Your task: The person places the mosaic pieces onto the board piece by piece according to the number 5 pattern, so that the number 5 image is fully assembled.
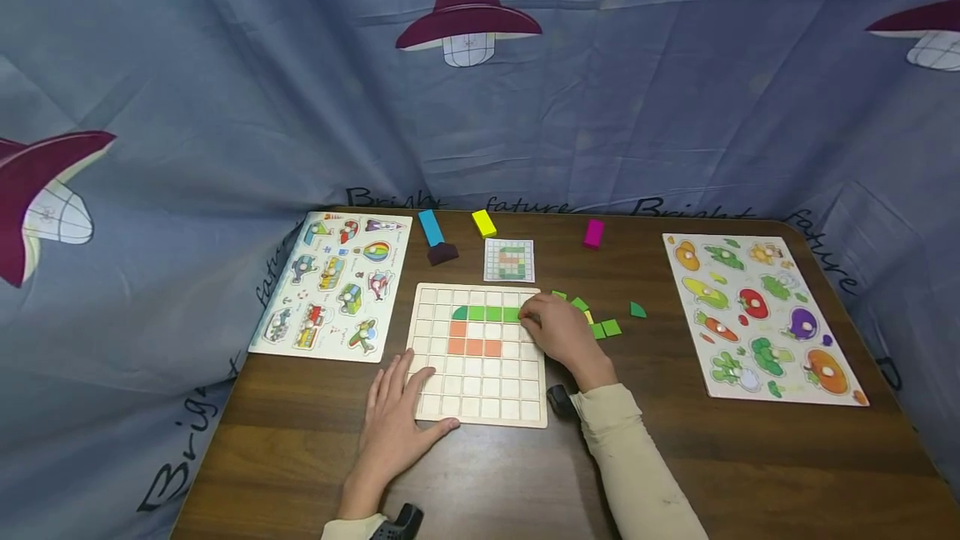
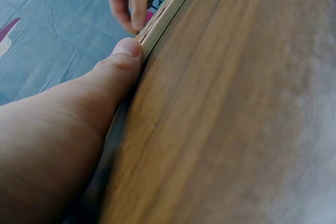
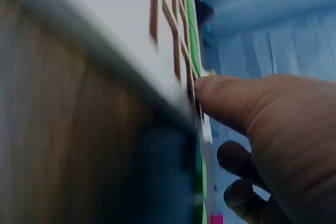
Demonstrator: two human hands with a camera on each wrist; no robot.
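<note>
A pale wooden grid board (image 1: 480,398) lies on the table between the hands. My left hand (image 1: 396,432), fingers spread, rests at its left edge and lower-left corner; in the left wrist view the thumb (image 2: 126,51) touches the board's edge. At the upper right of the grid, my right hand (image 1: 558,330) pinches a green square tile (image 1: 512,314) at the end of a green row. That row starts with a rounded green piece (image 1: 460,313). Below it, orange tiles (image 1: 474,347) form an L. The right wrist view shows the thumb (image 3: 223,90) at the board's surface, with the tile mostly hidden.
Loose green tiles (image 1: 611,327) lie right of the board, with a rounded green piece (image 1: 637,310) farther right. Behind stand a pattern card (image 1: 509,261) and blue (image 1: 431,227), yellow (image 1: 483,224), dark (image 1: 442,253) and magenta (image 1: 593,233) blocks. Picture puzzles flank them, left (image 1: 288,298) and right (image 1: 738,340).
</note>
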